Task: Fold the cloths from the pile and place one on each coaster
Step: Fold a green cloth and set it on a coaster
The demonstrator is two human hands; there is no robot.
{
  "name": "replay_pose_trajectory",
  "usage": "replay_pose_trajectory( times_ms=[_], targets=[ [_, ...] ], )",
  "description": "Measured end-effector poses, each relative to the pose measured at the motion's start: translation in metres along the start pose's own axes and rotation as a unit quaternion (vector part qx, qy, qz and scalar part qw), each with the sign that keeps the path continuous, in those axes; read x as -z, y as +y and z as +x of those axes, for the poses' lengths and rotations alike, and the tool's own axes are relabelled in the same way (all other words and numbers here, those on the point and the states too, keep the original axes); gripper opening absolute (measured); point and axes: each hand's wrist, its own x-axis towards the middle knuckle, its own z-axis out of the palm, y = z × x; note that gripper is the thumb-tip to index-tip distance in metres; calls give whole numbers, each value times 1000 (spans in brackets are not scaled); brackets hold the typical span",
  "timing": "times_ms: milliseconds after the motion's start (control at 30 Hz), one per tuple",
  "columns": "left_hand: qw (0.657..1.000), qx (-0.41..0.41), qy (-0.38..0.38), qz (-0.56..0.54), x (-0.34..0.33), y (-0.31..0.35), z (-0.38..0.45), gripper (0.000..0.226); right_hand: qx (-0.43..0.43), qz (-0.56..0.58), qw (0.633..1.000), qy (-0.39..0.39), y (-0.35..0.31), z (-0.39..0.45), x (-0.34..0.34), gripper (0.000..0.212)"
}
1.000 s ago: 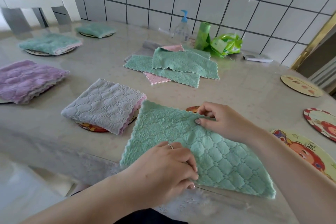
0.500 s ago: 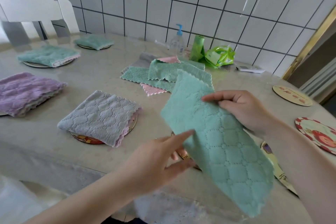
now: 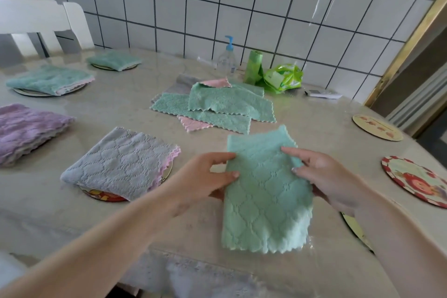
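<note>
The green cloth (image 3: 266, 191), center frame, looks soft and floppy; left hand (image 3: 203, 176) and right hand (image 3: 324, 172) pinch its side edges, the best hold.

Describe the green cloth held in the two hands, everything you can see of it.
The green cloth is a soft, fluffy mint-green cloth with a stitched diamond quilt pattern and zigzag edges. It looks folded into a long strip, running away from the person, its near end low over the table edge. The left hand pinches its left edge and the right hand pinches its right edge, thumbs on top. It lies nearer than the pile of cloths.
</note>
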Motion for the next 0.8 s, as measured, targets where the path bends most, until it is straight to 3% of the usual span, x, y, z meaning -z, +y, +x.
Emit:
replay_pose_trajectory(
  times_ms=[133, 267, 367, 467, 567, 667, 733, 800],
  targets=[
    [995, 13, -84, 42, 16, -18, 3, 46, -49, -18, 998, -45, 20, -7, -5, 57],
    [988, -53, -89, 113, 26, -27, -5, 67, -50, 4, 996, -68, 26, -20, -2, 53],
    [979, -113, -113, 124, 19, -33, -7, 67, -59, 30, 987, -144, 27, -32, 1, 45],
    [971, -171, -78, 148, 13, -42, -1, 66, -56, 95, 976, -187, 29, -38, 7, 46],
    [937, -238, -31, 253, 16, -47, 3, 56, -59, 159, 967, -188, 29, -43, 11, 46],
    [915, -270, -40, 298, 22, -49, 1, 35, -82, 195, 958, -192, 30, -49, 12, 49],
    [898, -283, -51, 333, 26, -51, -1, 32, -77, 178, 963, -188, 31, -53, 9, 47],
    [853, -322, -37, 409, 26, -52, -3, 33, -47, 119, 980, -155, 34, -55, 6, 46]
  ],
)
